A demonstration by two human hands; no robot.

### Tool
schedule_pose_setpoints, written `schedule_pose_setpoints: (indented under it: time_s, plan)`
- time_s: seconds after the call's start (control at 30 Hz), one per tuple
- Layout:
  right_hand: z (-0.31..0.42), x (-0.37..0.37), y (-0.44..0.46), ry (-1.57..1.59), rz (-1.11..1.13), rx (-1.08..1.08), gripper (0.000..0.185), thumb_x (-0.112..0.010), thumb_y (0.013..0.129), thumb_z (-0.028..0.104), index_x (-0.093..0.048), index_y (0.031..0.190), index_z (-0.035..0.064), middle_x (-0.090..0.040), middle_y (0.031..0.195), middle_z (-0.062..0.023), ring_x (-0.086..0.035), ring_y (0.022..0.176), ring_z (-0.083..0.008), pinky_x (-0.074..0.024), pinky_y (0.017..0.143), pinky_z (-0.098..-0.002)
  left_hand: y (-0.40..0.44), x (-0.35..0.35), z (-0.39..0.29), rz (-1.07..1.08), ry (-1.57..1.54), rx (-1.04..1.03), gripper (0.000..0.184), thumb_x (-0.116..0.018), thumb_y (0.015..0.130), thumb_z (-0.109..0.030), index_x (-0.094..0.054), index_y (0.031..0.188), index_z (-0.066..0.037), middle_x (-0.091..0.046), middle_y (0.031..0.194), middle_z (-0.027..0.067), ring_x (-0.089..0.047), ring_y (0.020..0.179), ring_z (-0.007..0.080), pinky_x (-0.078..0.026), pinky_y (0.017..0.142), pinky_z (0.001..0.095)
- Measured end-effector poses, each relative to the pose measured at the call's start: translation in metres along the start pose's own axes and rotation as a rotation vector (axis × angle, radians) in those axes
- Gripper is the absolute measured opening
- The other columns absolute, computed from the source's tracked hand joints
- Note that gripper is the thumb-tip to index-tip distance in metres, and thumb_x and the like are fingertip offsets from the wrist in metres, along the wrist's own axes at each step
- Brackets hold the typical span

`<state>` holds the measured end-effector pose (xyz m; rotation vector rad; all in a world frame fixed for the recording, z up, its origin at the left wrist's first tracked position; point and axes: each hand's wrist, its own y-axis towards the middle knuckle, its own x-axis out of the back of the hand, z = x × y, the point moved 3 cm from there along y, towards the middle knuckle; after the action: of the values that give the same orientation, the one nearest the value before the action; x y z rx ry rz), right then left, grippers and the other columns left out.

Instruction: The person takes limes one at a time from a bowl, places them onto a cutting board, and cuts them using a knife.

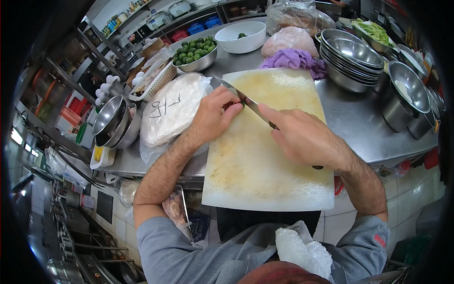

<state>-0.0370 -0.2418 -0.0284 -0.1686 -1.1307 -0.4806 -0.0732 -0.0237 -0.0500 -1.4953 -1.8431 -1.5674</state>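
My right hand (302, 137) is closed round the handle of a kitchen knife (255, 110), whose blade slants up and left across the upper part of a white cutting board (265, 165). The handle's dark end shows below my palm. At the board's upper left edge, my left hand (213, 113) has its fingers curled together beside the blade. A small dark green fruit seems to show at its fingertips, mostly hidden. Beyond the board stands a metal bowl of small green limes (195, 53). To its right, a white bowl (241, 38) has a few limes in it.
A white plastic-wrapped package (172, 106) lies left of the board, near metal bowls (111, 123) and eggs (106, 87). A purple cloth (291, 61) touches the board's far edge. Stacked metal bowls (350, 61) stand to the right on the steel table (359, 128).
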Motion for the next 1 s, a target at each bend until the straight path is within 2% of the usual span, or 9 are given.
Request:
schedule_pose_setpoints:
  time_s: [0.1,0.17,0.2,0.27,0.8,1.0]
  plan:
    - [-0.001,-0.001,0.008,0.01,0.032,-0.039,0.053,-0.052,0.088,0.006,-0.039,0.139,-0.0027,-0.065,0.102,-0.0254,-0.06,0.099,-0.0431,-0.0477,0.085,-0.0478,0.0,-0.001,0.0,0.0,-0.011,-0.003,0.011,-0.069,0.085,-0.006,-0.064,0.092,0.002,-0.06,0.088,0.0092,-0.062,0.076,0.0184,-0.052,0.067,0.0285]
    - [-0.002,-0.004,0.015,0.033,-0.018,0.027,0.041,-0.052,0.082,0.002,-0.045,0.122,-0.0056,-0.063,0.087,-0.0264,-0.064,0.085,-0.0423,-0.051,0.073,-0.049,0.0,-0.001,0.001,-0.006,-0.018,-0.007,0.011,-0.069,0.085,-0.006,-0.064,0.092,0.002,-0.06,0.087,0.0092,-0.062,0.076,0.0184,-0.052,0.067,0.0285]
    - [0.0,-0.003,0.017,0.034,-0.017,0.029,0.041,-0.052,0.082,0.002,-0.045,0.122,-0.0056,-0.063,0.087,-0.0264,-0.064,0.085,-0.0423,-0.051,0.073,-0.049,0.0,0.0,0.0,-0.004,-0.008,-0.015,0.011,-0.069,0.085,-0.005,-0.064,0.092,0.002,-0.06,0.088,0.0091,-0.062,0.076,0.0183,-0.052,0.067,0.0284]
    - [0.001,-0.003,0.019,0.04,0.049,-0.051,0.052,-0.05,0.089,0.006,-0.04,0.139,-0.0021,-0.065,0.104,-0.0257,-0.061,0.099,-0.0417,-0.0477,0.086,-0.0473,0.0,0.0,-0.002,-0.002,0.001,-0.023,0.011,-0.07,0.085,-0.005,-0.064,0.092,0.002,-0.06,0.088,0.0089,-0.063,0.076,0.0182,-0.052,0.067,0.0283]
    - [0.003,-0.003,0.041,0.03,0.066,-0.056,0.049,-0.051,0.091,0.008,-0.041,0.138,-0.001,-0.065,0.103,-0.0252,-0.063,0.098,-0.0401,-0.0493,0.086,-0.0463,0.0,-0.001,0.0,0.02,-0.011,0.008,0.01,-0.069,0.085,-0.003,-0.065,0.092,0.001,-0.06,0.089,0.0082,-0.063,0.078,0.0168,-0.053,0.068,0.0277]
    - [-0.001,-0.005,0.042,0.118,0.022,-0.074,0.05,-0.053,0.09,0.009,-0.044,0.138,0.0031,-0.066,0.101,-0.0242,-0.065,0.094,-0.0382,-0.0506,0.084,-0.044,0.0,-0.002,0.0,0.014,0.004,-0.013,0.011,-0.07,0.084,-0.004,-0.065,0.093,0.0,-0.06,0.088,0.0078,-0.063,0.077,0.0166,-0.052,0.067,0.0274]
